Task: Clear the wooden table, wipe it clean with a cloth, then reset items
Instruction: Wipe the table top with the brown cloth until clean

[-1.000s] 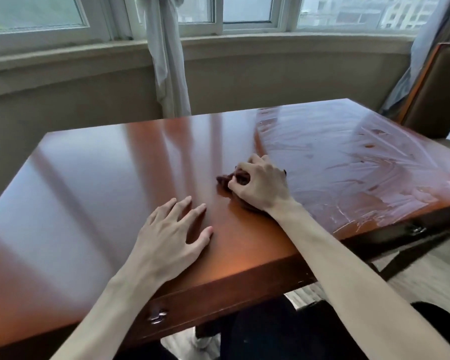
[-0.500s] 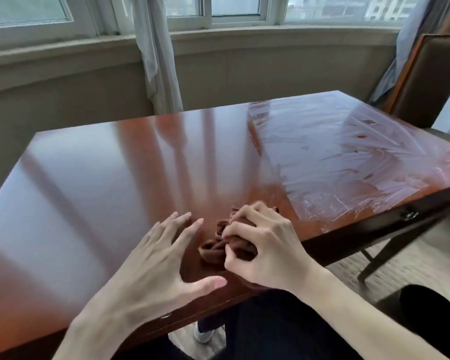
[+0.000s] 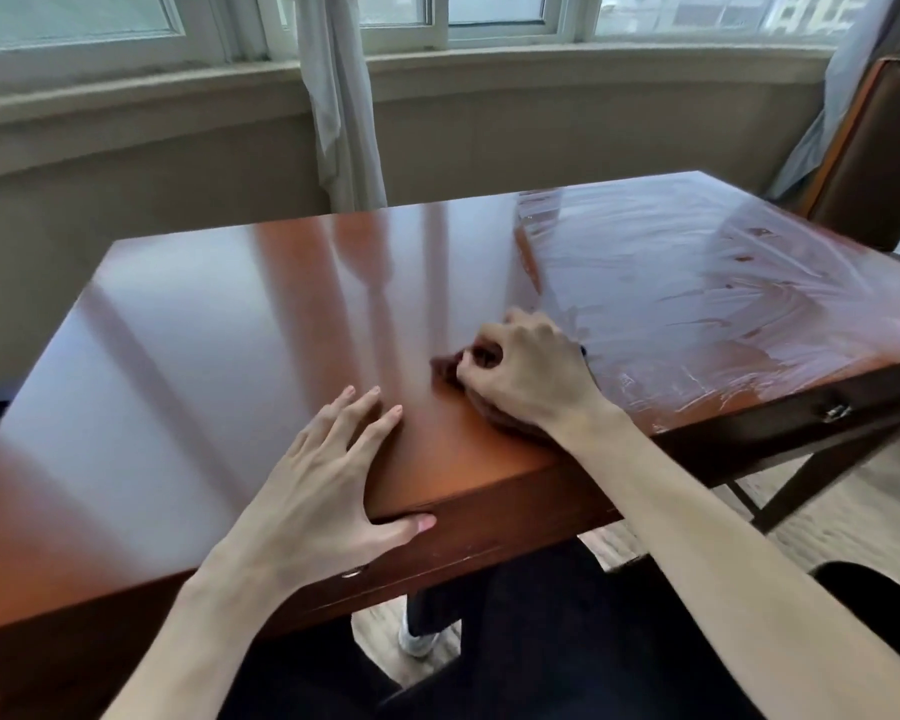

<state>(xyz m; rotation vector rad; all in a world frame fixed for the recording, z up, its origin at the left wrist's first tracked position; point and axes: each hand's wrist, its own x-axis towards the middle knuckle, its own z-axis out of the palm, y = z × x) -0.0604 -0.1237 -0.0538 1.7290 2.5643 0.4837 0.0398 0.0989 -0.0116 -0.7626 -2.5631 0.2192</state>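
**Wiping under way; right half streaked, left half yet to be covered**

The tabletop (image 3: 219,324) carries no loose items, so the clearing step reads as done. The wiping step is in hand. The person's right hand (image 3: 528,374) has its fingers curled round a bunched dark brown cloth (image 3: 445,367), which lies pressed on the wood near the middle of the near edge; only a small part of the cloth shows past the knuckles and under the heel of the hand. The left hand (image 3: 328,485) lies flat with straight, spread fingers on the tabletop just left of the cloth, its thumb hooked over the near edge, apparently bracing.

The right half of the tabletop bears pale, swirling wet streaks (image 3: 697,283) reaching to the far right corner, which suggests that this half has been gone over. The left half shows only a smooth gloss and window reflections, with no streaks, so it is probably yet to be wiped. The cloth sits about at the boundary between the two.

What remains, as a judgement: covering the left half and then setting the items back. None of those items is in view; only a chair (image 3: 874,158) stands beyond the far right corner.
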